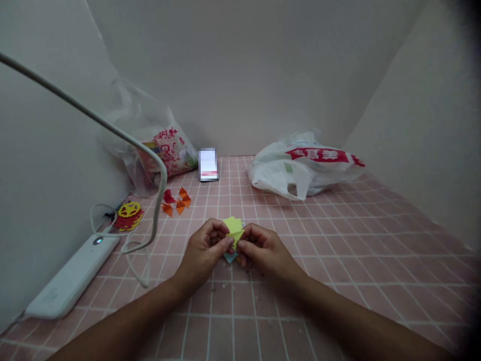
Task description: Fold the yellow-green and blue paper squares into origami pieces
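Between my fingertips is a small piece of folded yellow paper (pixel 236 234), held up near the middle of the tiled surface. My left hand (pixel 206 246) pinches its left side with thumb and forefinger. On the other side, my right hand (pixel 264 247) grips the right edge the same way. Behind and below it show more yellow paper and a blue corner of paper (pixel 230 257); my fingers partly hide how these lie. Farther left, several folded orange paper pieces (pixel 181 206) and a red folded piece (pixel 169 196) rest on the tiles.
A phone (pixel 208 164) leans at the back wall. Plastic bags stand at back left (pixel 176 150) and back right (pixel 278 170). Along the left wall lie a white power strip (pixel 71 281) and yellow and red cut-out shapes (pixel 129 215). A pale cable (pixel 97 119) crosses the upper left.
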Action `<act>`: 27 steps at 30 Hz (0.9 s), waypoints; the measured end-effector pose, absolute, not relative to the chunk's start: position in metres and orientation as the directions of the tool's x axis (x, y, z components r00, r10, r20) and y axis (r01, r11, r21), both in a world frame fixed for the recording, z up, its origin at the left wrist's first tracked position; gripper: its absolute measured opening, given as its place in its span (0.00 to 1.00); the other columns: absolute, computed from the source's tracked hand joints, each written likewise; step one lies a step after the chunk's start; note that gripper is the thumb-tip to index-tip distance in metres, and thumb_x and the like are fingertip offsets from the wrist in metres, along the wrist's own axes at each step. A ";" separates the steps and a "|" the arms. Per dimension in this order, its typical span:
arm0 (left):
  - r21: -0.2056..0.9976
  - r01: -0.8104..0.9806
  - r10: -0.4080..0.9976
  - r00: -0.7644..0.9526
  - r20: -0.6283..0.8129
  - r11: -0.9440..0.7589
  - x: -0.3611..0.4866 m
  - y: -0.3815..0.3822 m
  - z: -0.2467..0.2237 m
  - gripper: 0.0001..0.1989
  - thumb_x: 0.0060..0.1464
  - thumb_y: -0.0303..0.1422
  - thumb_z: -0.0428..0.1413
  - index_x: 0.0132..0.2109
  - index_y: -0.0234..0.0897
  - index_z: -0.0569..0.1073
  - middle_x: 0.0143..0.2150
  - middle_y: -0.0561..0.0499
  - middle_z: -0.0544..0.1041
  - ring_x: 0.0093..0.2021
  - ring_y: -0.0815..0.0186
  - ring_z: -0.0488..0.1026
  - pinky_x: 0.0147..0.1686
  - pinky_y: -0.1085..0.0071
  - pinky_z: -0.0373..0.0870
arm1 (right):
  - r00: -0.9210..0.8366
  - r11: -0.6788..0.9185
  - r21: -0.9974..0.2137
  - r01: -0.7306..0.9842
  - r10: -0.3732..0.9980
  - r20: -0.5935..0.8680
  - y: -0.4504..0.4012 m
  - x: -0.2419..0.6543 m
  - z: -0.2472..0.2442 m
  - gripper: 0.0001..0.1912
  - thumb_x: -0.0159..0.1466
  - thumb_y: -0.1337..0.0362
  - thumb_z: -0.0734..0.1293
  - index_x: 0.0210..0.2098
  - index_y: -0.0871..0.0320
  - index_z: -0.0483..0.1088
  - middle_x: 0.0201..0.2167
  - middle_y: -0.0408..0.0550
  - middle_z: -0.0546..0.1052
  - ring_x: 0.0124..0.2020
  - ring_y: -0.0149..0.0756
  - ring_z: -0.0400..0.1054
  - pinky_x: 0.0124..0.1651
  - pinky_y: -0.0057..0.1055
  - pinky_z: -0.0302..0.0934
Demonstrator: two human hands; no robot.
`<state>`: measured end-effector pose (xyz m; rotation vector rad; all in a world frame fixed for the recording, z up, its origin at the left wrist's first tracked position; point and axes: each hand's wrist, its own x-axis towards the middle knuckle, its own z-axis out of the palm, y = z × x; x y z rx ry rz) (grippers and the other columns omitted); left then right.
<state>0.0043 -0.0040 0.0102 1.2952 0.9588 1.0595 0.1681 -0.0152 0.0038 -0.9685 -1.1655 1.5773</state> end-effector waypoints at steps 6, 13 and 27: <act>0.993 0.077 0.964 0.260 0.065 -0.088 0.002 -0.005 0.011 0.08 0.52 0.34 0.61 0.35 0.36 0.70 0.27 0.53 0.75 0.28 0.68 0.73 0.29 0.73 0.70 | -0.255 -0.120 -0.974 -0.190 0.965 -0.069 -0.016 0.168 0.004 0.09 0.56 0.62 0.69 0.26 0.57 0.65 0.18 0.37 0.70 0.17 0.26 0.63 0.22 0.25 0.54; 0.702 0.443 0.830 0.320 0.457 -0.558 -0.003 -0.005 0.014 0.04 0.58 0.25 0.55 0.35 0.37 0.74 0.34 0.50 0.71 0.34 0.66 0.70 0.35 0.71 0.67 | -0.246 -0.095 -0.982 -0.161 0.968 -0.054 -0.017 0.168 0.001 0.07 0.58 0.63 0.68 0.27 0.57 0.65 0.18 0.38 0.70 0.17 0.26 0.63 0.23 0.26 0.55; 0.665 0.460 0.805 0.411 0.428 -0.588 -0.003 -0.006 0.012 0.03 0.58 0.27 0.57 0.40 0.34 0.72 0.36 0.48 0.74 0.35 0.66 0.72 0.35 0.70 0.69 | -0.272 -0.021 -0.993 -0.120 0.962 0.013 -0.018 0.169 0.001 0.07 0.59 0.63 0.66 0.28 0.57 0.65 0.20 0.40 0.69 0.19 0.27 0.61 0.23 0.28 0.54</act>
